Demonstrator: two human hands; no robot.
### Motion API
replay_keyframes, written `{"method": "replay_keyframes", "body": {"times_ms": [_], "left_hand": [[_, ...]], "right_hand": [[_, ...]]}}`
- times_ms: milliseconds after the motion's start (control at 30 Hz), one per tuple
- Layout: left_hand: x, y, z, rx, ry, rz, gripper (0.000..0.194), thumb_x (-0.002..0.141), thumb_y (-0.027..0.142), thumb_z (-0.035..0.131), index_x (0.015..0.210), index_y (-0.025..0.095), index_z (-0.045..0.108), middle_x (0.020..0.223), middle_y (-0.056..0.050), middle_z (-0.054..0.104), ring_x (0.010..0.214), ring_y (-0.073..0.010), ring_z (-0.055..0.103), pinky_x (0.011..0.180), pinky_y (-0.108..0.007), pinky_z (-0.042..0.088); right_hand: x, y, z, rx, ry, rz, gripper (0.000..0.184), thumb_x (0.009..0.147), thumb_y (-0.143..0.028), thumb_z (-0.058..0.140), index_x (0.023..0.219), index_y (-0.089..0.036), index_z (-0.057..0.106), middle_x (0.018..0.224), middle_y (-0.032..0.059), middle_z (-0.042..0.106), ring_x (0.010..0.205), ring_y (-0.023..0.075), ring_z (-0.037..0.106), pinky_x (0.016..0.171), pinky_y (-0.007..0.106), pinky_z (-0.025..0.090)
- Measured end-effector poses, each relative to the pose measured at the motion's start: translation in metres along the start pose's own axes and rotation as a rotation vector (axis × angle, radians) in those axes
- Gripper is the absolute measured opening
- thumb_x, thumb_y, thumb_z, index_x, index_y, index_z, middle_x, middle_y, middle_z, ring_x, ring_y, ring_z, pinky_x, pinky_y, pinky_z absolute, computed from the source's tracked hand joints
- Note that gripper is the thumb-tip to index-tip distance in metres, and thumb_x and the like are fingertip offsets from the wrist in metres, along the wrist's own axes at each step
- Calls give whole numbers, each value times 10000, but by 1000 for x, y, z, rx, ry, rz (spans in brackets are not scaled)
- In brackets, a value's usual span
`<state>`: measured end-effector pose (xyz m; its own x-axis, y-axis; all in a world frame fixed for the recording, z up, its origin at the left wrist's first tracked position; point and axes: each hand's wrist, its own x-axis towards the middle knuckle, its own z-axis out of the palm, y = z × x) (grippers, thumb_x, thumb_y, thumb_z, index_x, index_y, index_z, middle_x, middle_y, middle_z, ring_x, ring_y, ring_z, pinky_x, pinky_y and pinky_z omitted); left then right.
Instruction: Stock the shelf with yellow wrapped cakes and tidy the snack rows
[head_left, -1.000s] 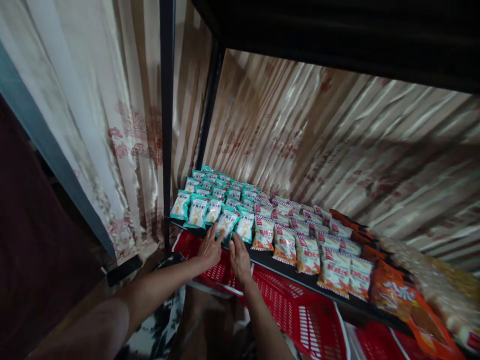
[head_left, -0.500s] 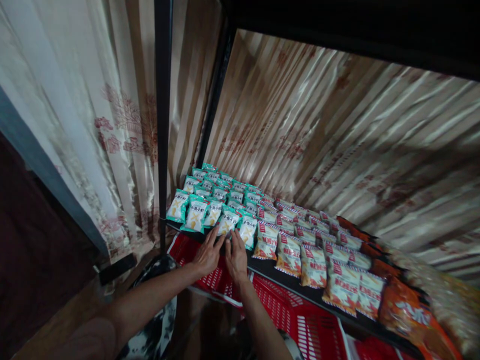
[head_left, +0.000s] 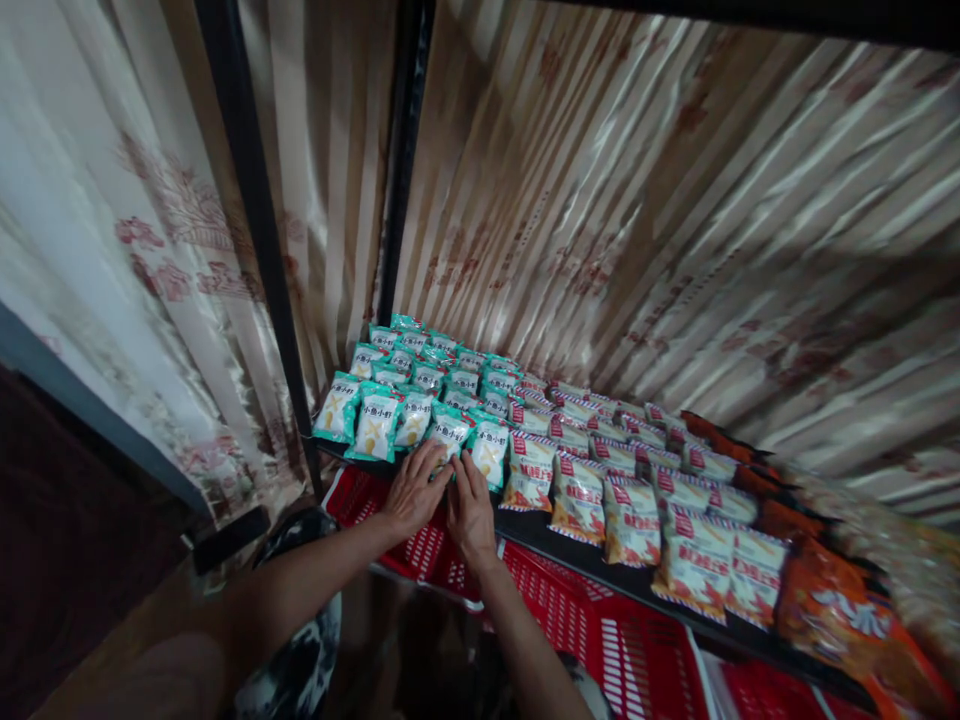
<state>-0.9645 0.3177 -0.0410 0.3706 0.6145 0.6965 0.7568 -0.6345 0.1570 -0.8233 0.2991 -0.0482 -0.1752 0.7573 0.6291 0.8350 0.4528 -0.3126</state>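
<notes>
Green-and-white snack bags [head_left: 376, 422] stand in rows on the left part of a black shelf [head_left: 592, 548]. My left hand [head_left: 415, 492] rests its outstretched fingers on the lower part of a front-row green snack bag [head_left: 451, 428]. Beside it, my right hand [head_left: 472, 508] reaches up with fingers extended, its tips at that bag's lower right corner and close to the neighbouring green bag [head_left: 490, 452]. The fingers of both hands look straight rather than wrapped round anything. The undersides of the fingertips are hidden.
White-and-red snack bags [head_left: 577, 495] fill the shelf's middle, with orange bags [head_left: 840, 610] farther right. Red plastic baskets [head_left: 570, 610] sit below the front edge. Black posts [head_left: 259, 190] stand at the left, and a patterned curtain [head_left: 600, 200] hangs behind.
The view has tilted and shifted slightly. My left hand's fingers now lie farther over the bag's lower front, closer to my right hand. The bags keep their rows.
</notes>
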Motion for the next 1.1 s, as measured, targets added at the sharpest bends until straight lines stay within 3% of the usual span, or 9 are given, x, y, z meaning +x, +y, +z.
{"method": "replay_keyframes", "body": {"times_ms": [133,300,567,1100], "left_hand": [[7,0,5,-15,24,25,291,898,149,445,1146,192,592,1336,-79,489,1351,-244,294,1056,-439,370],[10,1,11,-40,36,-44,303,894,183,481,1182,199,574,1350,-96,469,1352,-258,295,1043,-448,380],[11,2,20,-21,32,-45,328,897,182,479,1219,193,542,1375,-89,457,1364,-256,278,1057,-452,364],[7,0,21,-33,10,-28,352,933,215,441,1279,224,508,1389,-77,457,1405,-228,197,1103,-458,299]], "right_hand": [[2,5,-11,-79,59,-12,588,890,-127,378,1455,-234,254,1453,126,356,1342,240,328,1033,483,394],[2,15,-21,-183,173,130,560,888,-179,415,1433,-207,294,1470,143,315,1331,280,326,1006,526,387],[1,22,-19,-112,130,127,538,911,-207,398,1437,-220,288,1448,128,361,1328,248,335,1033,502,383],[0,21,-18,-106,133,57,558,914,-199,406,1451,-243,259,1492,108,299,1370,274,275,1031,538,388]]}}
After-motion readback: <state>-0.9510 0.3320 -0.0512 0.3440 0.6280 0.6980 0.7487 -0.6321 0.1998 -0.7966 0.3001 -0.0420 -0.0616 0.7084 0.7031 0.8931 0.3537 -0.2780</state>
